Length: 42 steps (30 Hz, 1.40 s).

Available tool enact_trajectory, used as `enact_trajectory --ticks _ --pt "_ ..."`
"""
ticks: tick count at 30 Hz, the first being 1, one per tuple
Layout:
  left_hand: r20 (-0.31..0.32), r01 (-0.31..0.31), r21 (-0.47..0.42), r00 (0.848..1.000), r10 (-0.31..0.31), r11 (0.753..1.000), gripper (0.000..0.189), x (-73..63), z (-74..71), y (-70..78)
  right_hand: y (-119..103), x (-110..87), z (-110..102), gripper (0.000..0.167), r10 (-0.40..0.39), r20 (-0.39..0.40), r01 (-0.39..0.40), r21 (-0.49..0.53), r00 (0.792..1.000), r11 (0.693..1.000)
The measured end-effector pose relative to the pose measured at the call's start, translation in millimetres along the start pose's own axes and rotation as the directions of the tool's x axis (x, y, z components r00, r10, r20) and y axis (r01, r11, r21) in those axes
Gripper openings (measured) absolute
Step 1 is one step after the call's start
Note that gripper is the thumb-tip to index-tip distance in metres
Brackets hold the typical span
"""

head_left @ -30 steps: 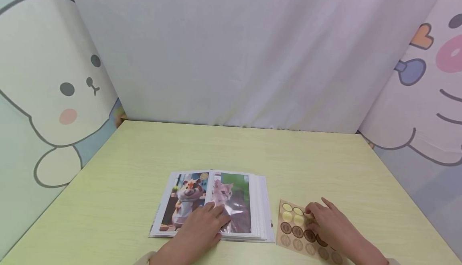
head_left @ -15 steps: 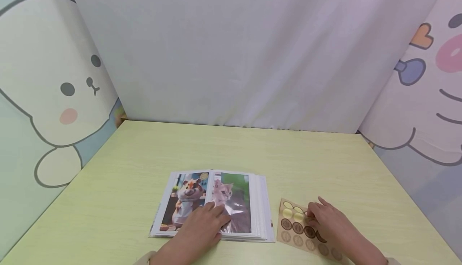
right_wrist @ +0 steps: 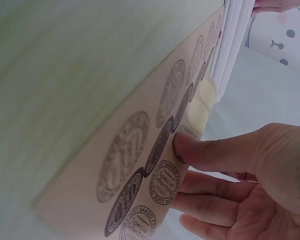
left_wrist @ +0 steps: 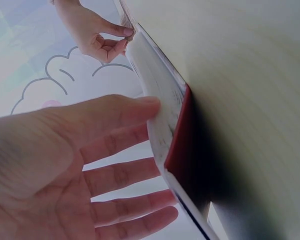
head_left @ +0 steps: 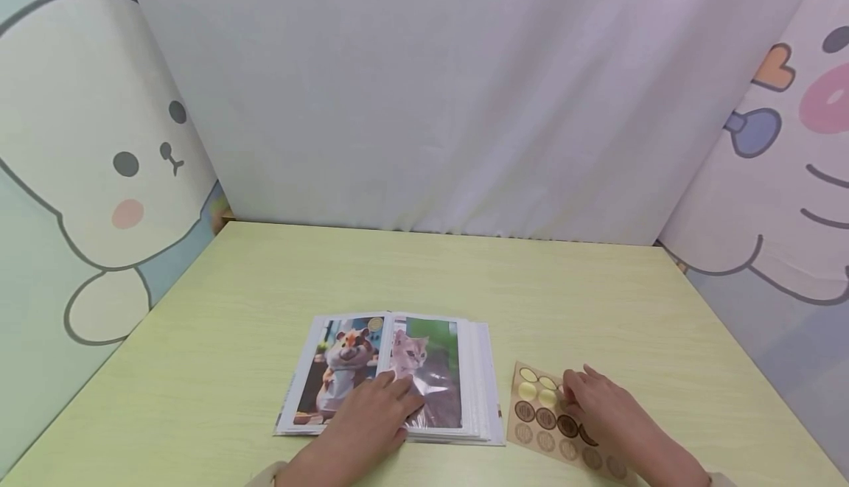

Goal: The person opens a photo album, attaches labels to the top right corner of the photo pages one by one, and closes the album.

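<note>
An open photo album (head_left: pixel 480 376) lies on the table, a hamster picture (head_left: pixel 348 362) on its left page and a kitten picture (head_left: pixel 431 354) on its right. My left hand (head_left: pixel 371 417) rests across the lower middle of the pages, its fingers extended; the left wrist view shows its thumb by the page edges. To the right is a brown sheet of round stickers (head_left: pixel 547 432), with yellow spots near its far edge where stickers are gone. My right hand (head_left: pixel 606 406) pinches this sheet near its far edge, thumb (right_wrist: pixel 205 150) over a printed sticker and fingers behind the bent-up part.
The pale wooden table (head_left: pixel 424 273) stretches behind the album to a grey-white curtain (head_left: pixel 424 104). Panels with cartoon animals stand on the left (head_left: pixel 99 200) and right. A round sticker (head_left: pixel 375 324) sits on the hamster picture's upper corner.
The sticker sheet has shifted slightly away from me, and my right hand has moved a little with it. My left hand and the album have stayed in place.
</note>
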<state>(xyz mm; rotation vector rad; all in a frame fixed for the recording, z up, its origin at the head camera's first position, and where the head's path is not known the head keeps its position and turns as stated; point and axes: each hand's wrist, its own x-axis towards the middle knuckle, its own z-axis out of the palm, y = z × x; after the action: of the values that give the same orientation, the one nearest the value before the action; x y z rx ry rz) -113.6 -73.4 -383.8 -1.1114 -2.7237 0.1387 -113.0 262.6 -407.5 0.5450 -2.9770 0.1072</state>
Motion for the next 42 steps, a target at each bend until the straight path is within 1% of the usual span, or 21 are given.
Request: enact_trajectory --ticks 4,10,13,16,17,20,24,27,32,38,42 --pt "0.004 0.0 -0.003 1.0 0.0 1.0 0.033 0.0 -0.1 -0.2 4.3 6.5 -0.8 0.028 -0.001 0.013 0.001 -0.013 1.0 1.0" --pt "0.034 0.007 -0.023 0.999 -0.007 1.0 0.033 1.0 0.5 0.2 18.8 23.4 -1.8 0.021 0.01 0.014 -0.009 -0.018 1.0 1.0" --pt "0.041 0.011 -0.033 0.999 -0.01 0.999 0.033 0.7 0.7 0.7 24.7 27.1 -1.6 0.022 -0.006 -0.003 0.006 -0.033 1.0 0.999" --pt "0.04 0.011 -0.037 0.999 -0.009 0.999 0.033 0.4 1.0 1.0 28.7 28.6 -0.4 0.022 -0.018 -0.007 0.018 -0.018 1.0 1.0" --pt "0.04 0.01 -0.037 0.999 -0.009 0.999 0.033 0.2 1.1 1.0 29.4 29.3 0.0 0.021 -0.019 0.001 0.019 -0.005 1.0 1.0" --pt "0.044 0.01 -0.038 0.999 -0.008 0.999 0.033 0.2 1.0 0.9 30.4 31.9 -0.5 0.017 0.02 0.061 -0.023 0.046 0.998 0.999" --pt "0.044 0.011 -0.032 0.999 -0.009 0.999 0.034 0.0 0.9 0.6 30.5 36.0 -3.7 0.013 0.089 0.151 -0.106 0.109 0.984 0.988" --pt "0.039 0.014 -0.028 0.999 -0.013 0.999 0.034 -0.3 1.3 0.3 30.9 39.0 -7.0 0.014 0.112 0.196 -0.143 0.15 0.974 0.978" --pt "0.04 0.017 -0.034 0.999 -0.016 0.999 0.034 -0.5 1.6 0.0 32.2 41.1 -13.1 0.016 0.097 0.246 -0.146 0.193 0.965 0.97" --pt "0.029 0.009 -0.033 1.0 -0.008 0.999 0.034 0.6 1.7 -0.2 36.9 40.6 -19.7 0.012 0.029 0.264 -0.1 0.263 0.964 0.96" --pt "0.014 0.005 -0.032 1.0 -0.005 0.999 0.033 0.6 1.0 -0.4 39.5 38.2 -23.2 0.012 0.001 0.28 -0.086 0.292 0.96 0.952"
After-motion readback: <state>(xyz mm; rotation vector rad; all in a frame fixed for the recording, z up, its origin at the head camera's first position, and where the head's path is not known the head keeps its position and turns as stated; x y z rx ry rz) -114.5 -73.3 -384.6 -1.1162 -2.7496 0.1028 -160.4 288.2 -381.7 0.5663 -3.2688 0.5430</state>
